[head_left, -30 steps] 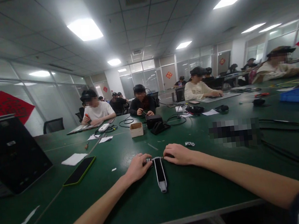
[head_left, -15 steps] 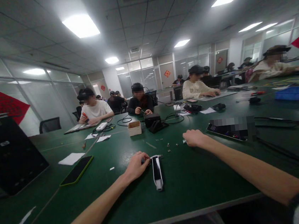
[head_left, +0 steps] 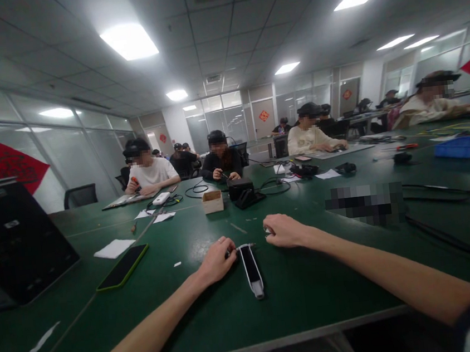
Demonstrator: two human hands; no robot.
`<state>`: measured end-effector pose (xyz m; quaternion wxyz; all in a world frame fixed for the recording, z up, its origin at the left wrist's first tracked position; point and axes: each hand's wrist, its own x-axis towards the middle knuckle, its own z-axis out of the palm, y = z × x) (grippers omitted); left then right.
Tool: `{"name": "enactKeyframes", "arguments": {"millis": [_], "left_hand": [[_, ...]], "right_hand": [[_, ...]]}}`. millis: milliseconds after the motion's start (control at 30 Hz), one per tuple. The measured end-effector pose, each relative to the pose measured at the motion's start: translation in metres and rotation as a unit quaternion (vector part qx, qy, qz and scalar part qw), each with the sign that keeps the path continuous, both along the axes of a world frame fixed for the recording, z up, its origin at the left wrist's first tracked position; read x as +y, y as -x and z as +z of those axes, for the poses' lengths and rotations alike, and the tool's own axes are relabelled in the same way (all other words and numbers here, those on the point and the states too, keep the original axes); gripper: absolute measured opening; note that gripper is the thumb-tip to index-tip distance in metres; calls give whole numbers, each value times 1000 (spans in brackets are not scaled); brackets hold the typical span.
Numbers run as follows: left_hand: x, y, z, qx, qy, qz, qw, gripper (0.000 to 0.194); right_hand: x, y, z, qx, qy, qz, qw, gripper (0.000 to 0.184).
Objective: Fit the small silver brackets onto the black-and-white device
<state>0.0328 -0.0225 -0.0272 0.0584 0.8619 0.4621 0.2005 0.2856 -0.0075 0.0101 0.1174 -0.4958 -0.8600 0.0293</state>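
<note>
A long, narrow, white-framed part (head_left: pixel 252 272) with a dark inside lies on the green table, slightly tilted, a thin metal rod (head_left: pixel 246 246) crossing its far end. My left hand (head_left: pixel 217 263) is closed beside that end, its fingers round a small dark piece (head_left: pixel 227 253) that I can only partly see. Right of the rod, my right hand (head_left: pixel 286 230) rests low over the table, fingers curled. A small pale, shiny piece (head_left: pixel 268 231) shows at its fingertips; its kind is too small to make out.
A phone with a green edge (head_left: pixel 122 268) and white paper (head_left: pixel 114 248) lie left, near a black HP computer case (head_left: pixel 18 238). Ahead stand a small open box (head_left: pixel 213 202) and a black device (head_left: pixel 240 189). Cables and a blue tray (head_left: pixel 467 147) are right. Co-workers sit across.
My right hand has moved left, toward the white-framed part, with the small pale piece. The part's near end has swung slightly right. My left hand stays by its far end.
</note>
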Motion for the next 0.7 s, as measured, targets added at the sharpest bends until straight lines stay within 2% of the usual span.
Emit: {"name": "enactKeyframes", "arguments": {"millis": [167,333,567,700], "left_hand": [[-1,0,0,10,-11,-16,1000,13],[-2,-2,1,8,-9,-20,1000,13],[-3,-4,2,13,-7,-15,1000,13],[-3,-4,2,15,-9,-15,1000,13]], "right_hand": [[-9,11,-12,82,42,44,995,9],[-12,13,-18,131,74,52,987,22],[-15,19,-24,155,53,61,985,20],[-16,22,-26,169,9,58,984,17]]}}
